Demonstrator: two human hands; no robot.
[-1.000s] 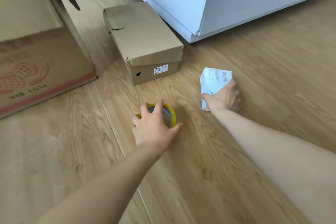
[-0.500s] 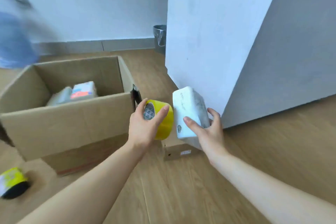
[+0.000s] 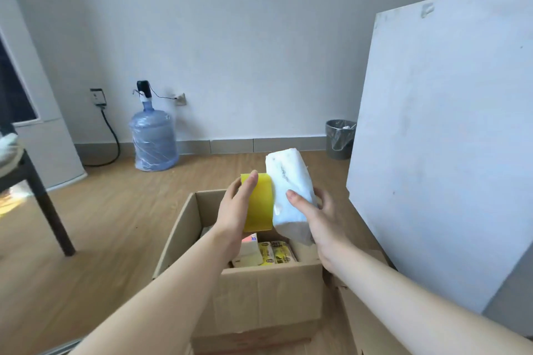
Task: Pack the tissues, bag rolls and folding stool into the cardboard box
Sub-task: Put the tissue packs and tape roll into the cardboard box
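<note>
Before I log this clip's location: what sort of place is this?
Probably a sparsely furnished room in a home or small office: wood-look floor, a water jug with a pump by the wall, and a wastebasket. The open cardboard box suggests packing.

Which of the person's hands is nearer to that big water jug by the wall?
Left. The left hand, holding the yellow roll, is on the side of the water jug; the right hand is farther right.

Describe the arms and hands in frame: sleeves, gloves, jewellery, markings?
Both forearms are bare up to the frame edge, no sleeves in view. The left hand and right hand wear no gloves; no rings, watch or bands show. Nails look short and unpainted. No markings visible.
</note>
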